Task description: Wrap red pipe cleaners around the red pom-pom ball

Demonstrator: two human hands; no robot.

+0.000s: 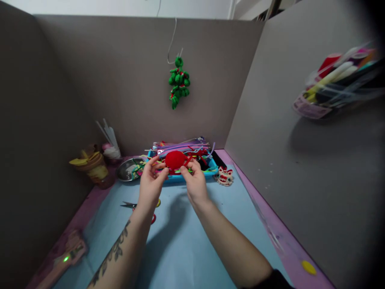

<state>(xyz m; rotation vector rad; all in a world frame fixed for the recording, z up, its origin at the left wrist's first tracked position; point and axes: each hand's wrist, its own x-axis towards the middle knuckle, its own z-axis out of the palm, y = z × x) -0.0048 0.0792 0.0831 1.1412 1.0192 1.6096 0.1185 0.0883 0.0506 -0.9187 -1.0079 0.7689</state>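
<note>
A bright red fuzzy oval piece (175, 159), which looks made of pipe cleaner, is held up over the far part of the work mat. My left hand (151, 178) pinches its left edge between thumb and fingers. On the other side my right hand (195, 180) grips its right edge, where a short red strip sticks out. Right behind the piece stands a blue basket (212, 170) filled with coloured pipe cleaners (186, 147). Scissors (129, 205) with red and yellow handles lie on the mat, partly hidden by my left forearm.
A metal bowl (123, 172) and a brown pot (98, 170) stand at the left. A glue gun (70, 255) with a green light lies front left. A green ornament (179, 82) hangs on the back panel; a pen holder (313, 106) is on the right panel. A red-white piece (224, 176) lies beside the basket.
</note>
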